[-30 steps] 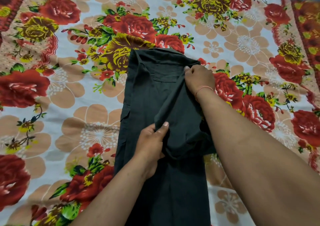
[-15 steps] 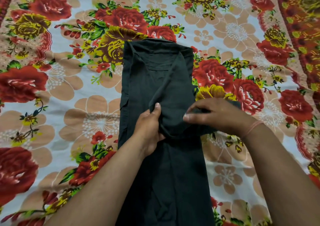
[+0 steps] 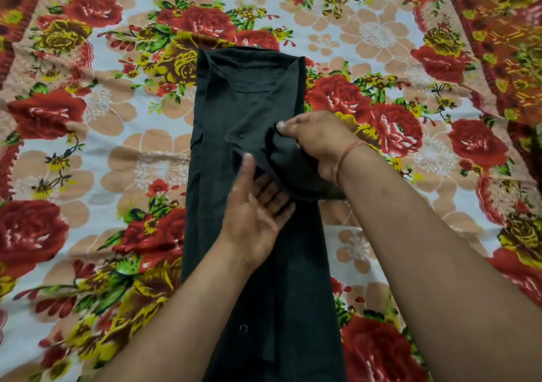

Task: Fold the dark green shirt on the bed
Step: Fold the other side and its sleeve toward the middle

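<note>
The dark green shirt (image 3: 234,112) lies lengthwise down the middle of the bed, folded into a long narrow strip with its collar at the far end. A sleeve lies diagonally across its front. My right hand (image 3: 319,141) grips the bunched end of that sleeve at the strip's right edge. My left hand (image 3: 255,208) is palm up, fingers spread, touching the underside of the sleeve fold at the shirt's middle. My forearms hide part of the lower half of the shirt.
The bed is covered by a floral sheet (image 3: 102,147) with large red and yellow roses on white and peach. A red and orange patterned border (image 3: 504,44) runs along the right side.
My right hand came back from the shoulder to the sleeve end and took hold of it. My left hand let go of the cloth and turned palm up.
</note>
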